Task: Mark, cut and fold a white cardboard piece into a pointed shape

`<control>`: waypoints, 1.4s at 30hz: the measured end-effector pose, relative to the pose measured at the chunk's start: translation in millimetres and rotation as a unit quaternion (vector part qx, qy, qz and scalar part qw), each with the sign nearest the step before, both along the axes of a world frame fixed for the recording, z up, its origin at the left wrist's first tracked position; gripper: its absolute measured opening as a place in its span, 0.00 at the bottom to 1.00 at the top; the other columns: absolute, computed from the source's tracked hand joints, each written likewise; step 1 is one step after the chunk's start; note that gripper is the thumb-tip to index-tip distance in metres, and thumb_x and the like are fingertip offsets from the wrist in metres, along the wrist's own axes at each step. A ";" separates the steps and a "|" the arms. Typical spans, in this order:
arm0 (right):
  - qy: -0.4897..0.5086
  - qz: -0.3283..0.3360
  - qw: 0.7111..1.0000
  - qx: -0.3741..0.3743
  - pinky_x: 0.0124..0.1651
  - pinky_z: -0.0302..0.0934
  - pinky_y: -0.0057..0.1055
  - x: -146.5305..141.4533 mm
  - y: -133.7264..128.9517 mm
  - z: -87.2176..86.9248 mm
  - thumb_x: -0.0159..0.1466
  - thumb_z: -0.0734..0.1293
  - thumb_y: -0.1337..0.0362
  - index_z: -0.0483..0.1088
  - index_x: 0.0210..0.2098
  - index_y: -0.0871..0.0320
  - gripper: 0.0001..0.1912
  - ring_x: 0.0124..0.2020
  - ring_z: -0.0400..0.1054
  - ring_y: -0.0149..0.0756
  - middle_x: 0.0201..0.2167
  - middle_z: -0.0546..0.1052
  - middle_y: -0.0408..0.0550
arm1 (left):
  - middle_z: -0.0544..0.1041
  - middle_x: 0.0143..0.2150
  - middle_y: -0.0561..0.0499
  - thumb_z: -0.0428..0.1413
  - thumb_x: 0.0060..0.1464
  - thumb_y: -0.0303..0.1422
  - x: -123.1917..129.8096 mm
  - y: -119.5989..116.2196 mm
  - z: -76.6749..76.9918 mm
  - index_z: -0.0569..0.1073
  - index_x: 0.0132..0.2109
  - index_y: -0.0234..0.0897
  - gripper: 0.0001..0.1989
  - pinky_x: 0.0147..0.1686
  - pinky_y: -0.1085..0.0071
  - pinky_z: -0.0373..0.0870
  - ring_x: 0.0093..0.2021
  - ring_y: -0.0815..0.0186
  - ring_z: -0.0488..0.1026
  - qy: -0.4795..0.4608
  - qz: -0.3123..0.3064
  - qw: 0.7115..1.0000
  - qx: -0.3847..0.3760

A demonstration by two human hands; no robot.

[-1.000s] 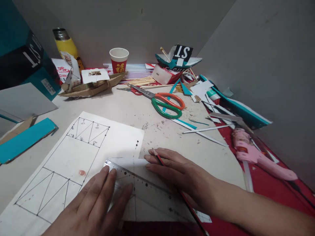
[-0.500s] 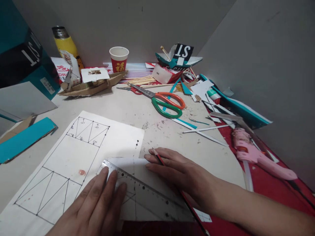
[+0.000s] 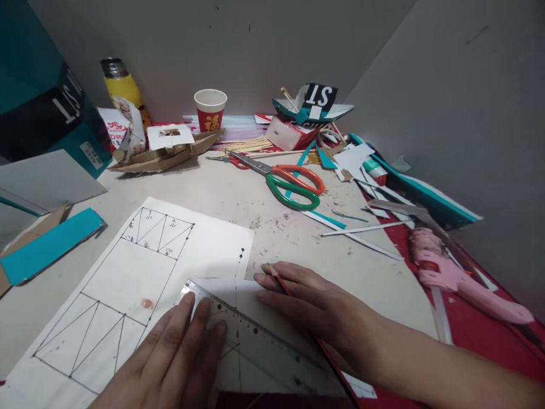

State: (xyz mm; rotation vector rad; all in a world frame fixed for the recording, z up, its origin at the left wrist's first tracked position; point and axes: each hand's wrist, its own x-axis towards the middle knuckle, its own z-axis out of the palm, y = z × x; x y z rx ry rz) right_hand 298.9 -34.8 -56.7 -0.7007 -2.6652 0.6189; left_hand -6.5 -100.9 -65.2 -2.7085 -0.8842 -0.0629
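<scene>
My left hand [image 3: 170, 352] lies with its fingers stretched out over one end of a clear plastic ruler [image 3: 255, 330], pressing it down on a white sheet. My right hand [image 3: 315, 309] rests at the ruler's far side with a red and black pencil [image 3: 281, 282] between its fingers, the point tilted up and away from the paper. Under the ruler, pencil lines show through. To the left lies a paper [image 3: 128, 272] drawn with rectangles and zigzag lines. The ruler's near part is dim and partly hidden by my hands.
Orange-and-green-handled scissors [image 3: 293, 187] lie beyond my hands. A pink glue gun [image 3: 460, 278] and paper strips are at right. Behind stand a cardboard boat [image 3: 170, 156], a red paper cup [image 3: 210, 111], a yellow bottle [image 3: 121, 85] and a teal boat [image 3: 313, 108]. Left is a teal strip [image 3: 51, 244].
The whole view has shifted slightly, so everything sits a little lower and further right. Both hands, the ruler and the pencil keep nearly the same places on the paper.
</scene>
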 end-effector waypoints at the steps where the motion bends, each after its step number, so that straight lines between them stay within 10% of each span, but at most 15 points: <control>1: 0.000 0.001 1.000 0.000 0.64 0.55 0.47 -0.1 0.1 -0.4 0.68 0.57 0.71 0.55 0.66 0.59 0.26 0.66 0.53 0.47 0.61 0.67 0.60 | 0.68 0.63 0.42 0.49 0.63 0.41 0.0 0.5 0.2 0.62 0.64 0.38 0.25 0.51 0.64 0.70 0.63 0.49 0.62 -0.001 0.002 1.000 0.002; 10: -0.001 0.007 1.000 0.010 0.63 0.56 0.50 -0.3 0.9 -4.1 0.69 0.56 0.70 0.53 0.67 0.59 0.26 0.65 0.54 0.49 0.59 0.68 0.61 | 0.67 0.64 0.39 0.52 0.61 0.43 4.3 1.8 -1.2 0.63 0.63 0.37 0.27 0.53 0.63 0.68 0.65 0.48 0.60 -0.026 0.011 0.999 -0.016; 18: 0.001 -0.016 1.000 0.018 0.63 0.58 0.46 -3.8 -0.3 3.9 0.70 0.56 0.69 0.60 0.63 0.59 0.22 0.64 0.58 0.47 0.57 0.72 0.61 | 0.65 0.65 0.40 0.55 0.58 0.44 6.7 -3.2 -4.8 0.62 0.63 0.38 0.29 0.67 0.60 0.44 0.68 0.50 0.54 -0.077 0.046 0.994 -0.057; 30: -0.011 -0.007 1.000 0.021 0.65 0.55 0.44 -1.3 -0.8 0.9 0.71 0.55 0.70 0.60 0.63 0.63 0.22 0.66 0.53 0.45 0.59 0.70 0.61 | 0.65 0.65 0.41 0.52 0.61 0.45 5.5 -2.2 -3.6 0.62 0.64 0.37 0.29 0.63 0.61 0.55 0.66 0.50 0.58 -0.060 0.033 0.997 -0.041; 42: -0.005 -0.013 0.999 0.040 0.66 0.54 0.44 0.1 -2.3 -4.7 0.71 0.55 0.71 0.58 0.65 0.60 0.23 0.67 0.52 0.44 0.60 0.69 0.59 | 0.60 0.67 0.36 0.56 0.57 0.42 4.2 -5.5 -5.9 0.59 0.64 0.34 0.32 0.68 0.57 0.40 0.70 0.47 0.45 -0.068 0.029 0.996 -0.059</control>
